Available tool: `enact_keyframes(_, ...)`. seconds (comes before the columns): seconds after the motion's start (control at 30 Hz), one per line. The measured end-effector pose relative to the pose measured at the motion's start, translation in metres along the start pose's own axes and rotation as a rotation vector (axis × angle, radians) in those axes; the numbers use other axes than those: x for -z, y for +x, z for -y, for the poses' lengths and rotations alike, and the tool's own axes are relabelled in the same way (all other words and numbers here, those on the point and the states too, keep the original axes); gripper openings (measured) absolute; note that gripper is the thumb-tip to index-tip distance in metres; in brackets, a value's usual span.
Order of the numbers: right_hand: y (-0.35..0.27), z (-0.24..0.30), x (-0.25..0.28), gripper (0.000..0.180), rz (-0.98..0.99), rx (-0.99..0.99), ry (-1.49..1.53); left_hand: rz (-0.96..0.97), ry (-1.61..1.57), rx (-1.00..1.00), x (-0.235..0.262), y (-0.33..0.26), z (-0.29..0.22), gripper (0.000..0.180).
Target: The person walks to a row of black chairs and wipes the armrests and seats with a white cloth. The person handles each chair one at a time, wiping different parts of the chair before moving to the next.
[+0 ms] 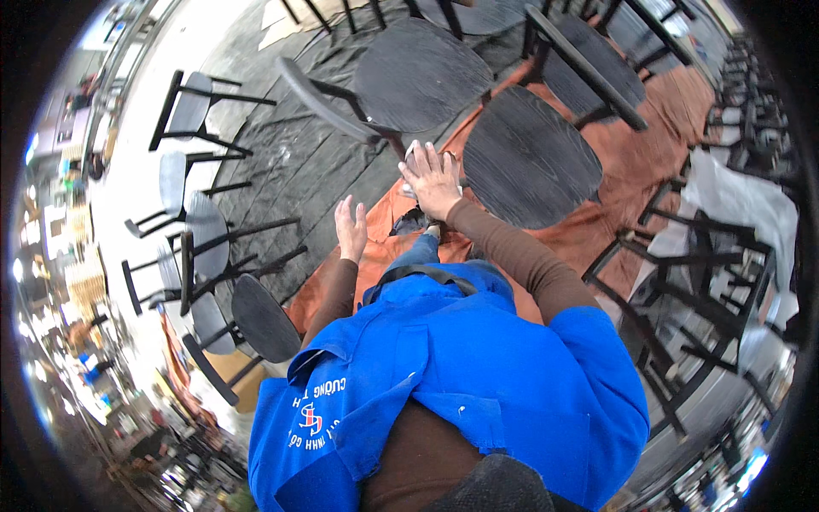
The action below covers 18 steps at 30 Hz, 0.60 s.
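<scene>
My right hand (433, 181) presses down on a small pale pad (415, 156), fingers curled over it, at the near edge of a black wooden chair seat (529, 158). What the pad is made of is unclear, as the hand covers most of it. My left hand (351, 229) hangs free to the left with fingers apart and holds nothing, above a rust-brown floor sheet (631, 162). Both arms wear brown sleeves under a blue vest (461, 358).
More black chairs (422, 72) stand just beyond, on dark sheeting. Several chairs (200, 247) lie and stand at the left on a pale floor. Bare black chair frames (699, 282) crowd the right, beside a white sheet (742, 200).
</scene>
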State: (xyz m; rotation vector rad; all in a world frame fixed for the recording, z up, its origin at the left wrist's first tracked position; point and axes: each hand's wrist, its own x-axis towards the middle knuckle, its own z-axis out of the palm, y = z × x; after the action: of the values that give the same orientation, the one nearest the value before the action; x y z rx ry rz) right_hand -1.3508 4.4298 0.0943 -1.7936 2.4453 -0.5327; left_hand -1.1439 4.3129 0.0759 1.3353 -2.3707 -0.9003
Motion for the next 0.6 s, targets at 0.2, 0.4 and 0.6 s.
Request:
enact_keyframes(0.2,-0.013,-0.006,0.015,0.052,0.007,0.161,-0.059,-0.015,-0.168,0.232,-0.015,-0.041,0.037,0.037)
enact_keyframes(0.4,-0.056,-0.015,0.03,0.051,0.121,0.312,-0.015,0.001,-0.203,0.292,-0.036,-0.056,0.046,0.035)
enact_keyframes(0.6,0.1,-0.003,0.002,0.039,0.831,0.057,-0.058,-0.043,-0.263,0.119,-0.057,-0.035,0.044,0.029)
